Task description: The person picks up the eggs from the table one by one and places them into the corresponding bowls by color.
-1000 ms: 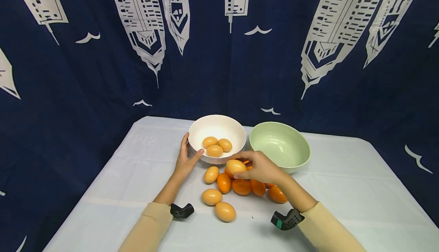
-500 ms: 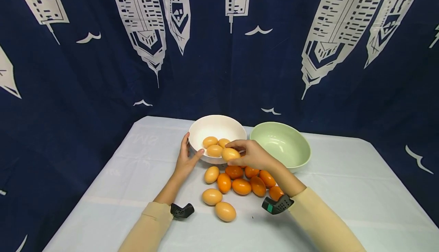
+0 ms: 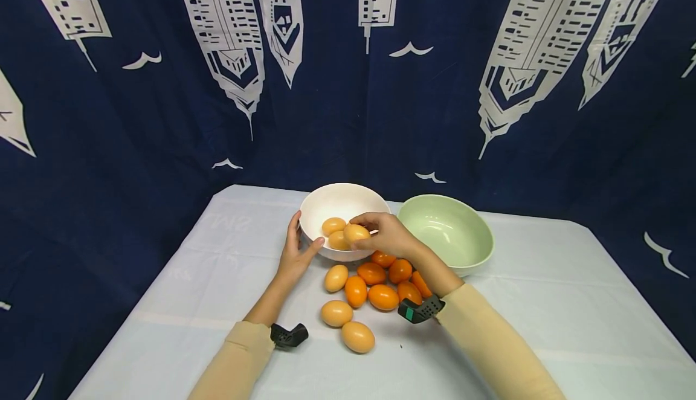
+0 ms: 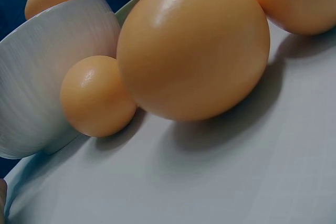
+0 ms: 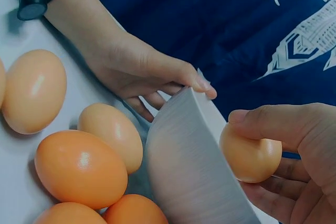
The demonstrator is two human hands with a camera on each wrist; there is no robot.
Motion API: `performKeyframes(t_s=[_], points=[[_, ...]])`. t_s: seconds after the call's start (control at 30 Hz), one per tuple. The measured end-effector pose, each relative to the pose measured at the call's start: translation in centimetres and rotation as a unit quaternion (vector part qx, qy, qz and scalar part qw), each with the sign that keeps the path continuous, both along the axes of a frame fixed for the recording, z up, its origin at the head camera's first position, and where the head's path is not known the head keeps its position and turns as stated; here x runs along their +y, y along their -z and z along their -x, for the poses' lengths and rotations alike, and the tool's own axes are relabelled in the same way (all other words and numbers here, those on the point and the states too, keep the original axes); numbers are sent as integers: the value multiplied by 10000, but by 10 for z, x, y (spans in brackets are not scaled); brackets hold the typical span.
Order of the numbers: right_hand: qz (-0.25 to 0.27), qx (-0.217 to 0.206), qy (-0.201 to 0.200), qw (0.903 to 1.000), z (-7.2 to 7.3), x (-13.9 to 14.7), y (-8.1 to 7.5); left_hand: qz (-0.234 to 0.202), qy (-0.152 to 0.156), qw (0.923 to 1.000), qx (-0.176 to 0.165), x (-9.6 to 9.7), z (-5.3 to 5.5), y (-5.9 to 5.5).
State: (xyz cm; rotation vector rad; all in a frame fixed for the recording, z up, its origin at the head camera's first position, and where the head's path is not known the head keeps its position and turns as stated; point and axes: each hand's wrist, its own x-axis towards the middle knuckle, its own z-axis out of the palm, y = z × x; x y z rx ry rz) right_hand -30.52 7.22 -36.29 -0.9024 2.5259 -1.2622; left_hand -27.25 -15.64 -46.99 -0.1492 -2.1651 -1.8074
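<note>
My left hand [image 3: 297, 257] holds the left side of a white bowl [image 3: 326, 196], with the thumb at the rim and the fingers along the outer wall. Inside the bowl lie light tan eggs [image 3: 333, 226], partly covered by my right hand [image 3: 387, 234]. That hand pinches another light egg [image 3: 356, 233] between thumb and fingers over the bowl's near right rim. In the right wrist view the pinched egg [image 5: 251, 153] is just past the bowl's edge, and the left thumb [image 5: 202, 81] touches the rim.
A green bowl [image 3: 478, 237] stands right of the white one. Several darker orange eggs [image 3: 383, 297] are clustered in front of the bowls, partly under the right forearm. Three light eggs [image 3: 357, 336] lie to their left and nearer. A white cloth [image 3: 217, 279] covers the table.
My right hand has carried the light egg left and away from me, from above the orange eggs to over the white bowl. My left hand stays on the bowl.
</note>
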Motion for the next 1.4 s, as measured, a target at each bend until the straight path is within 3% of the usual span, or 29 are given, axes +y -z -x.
performKeyframes(t_s=[0.33, 0.5, 0.73, 1.0, 1.4], points=[[-386, -247, 227, 9987, 16, -13, 12, -14, -6, 10000, 44, 0, 0, 1], [-765, -141, 68, 9969, 22, -20, 12, -65, 43, 10000, -25, -1, -1, -1], [-1368, 239, 53, 9903, 25, -27, 17, -68, 208, 9997, -97, 5, -22, -34], [-1960, 243, -37, 9803, 28, -32, 15, -77, 193, 9997, -100, 5, -22, -34], [-2195, 34, -78, 9756, 30, -36, 15, -41, 172, 9998, -124, 6, -22, -34]])
